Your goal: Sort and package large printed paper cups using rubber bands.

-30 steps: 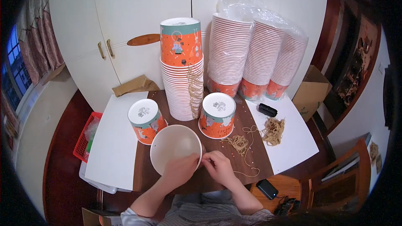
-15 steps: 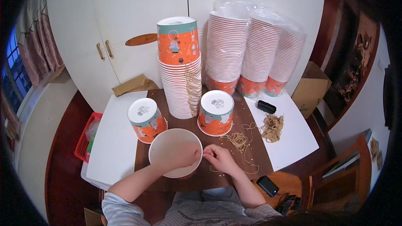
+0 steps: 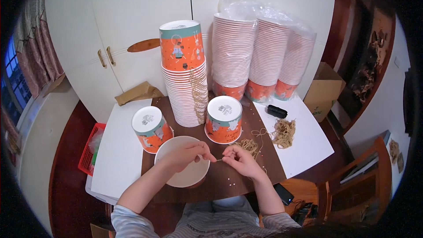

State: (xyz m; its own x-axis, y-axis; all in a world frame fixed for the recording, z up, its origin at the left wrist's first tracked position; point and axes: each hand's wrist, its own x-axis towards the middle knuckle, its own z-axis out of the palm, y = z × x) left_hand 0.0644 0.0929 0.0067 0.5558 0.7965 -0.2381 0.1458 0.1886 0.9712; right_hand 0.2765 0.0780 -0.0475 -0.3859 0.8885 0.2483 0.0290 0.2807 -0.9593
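Cups [image 3: 224,125] stand just beyond hands [image 3: 216,158] pinching twine [image 3: 219,160].

Two bare forearms, left hand [image 3: 187,153] and right hand [image 3: 240,161] ungloved, no rings or watch visible. Sleeves pushed up near elbows: light fabric with thin grey stripes. Same striped garment covers torso.

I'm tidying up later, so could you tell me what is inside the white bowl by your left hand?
The white bowl looks empty where its inside shows. The left hand covers its upper rim and part of the inside, so that part cannot be checked.
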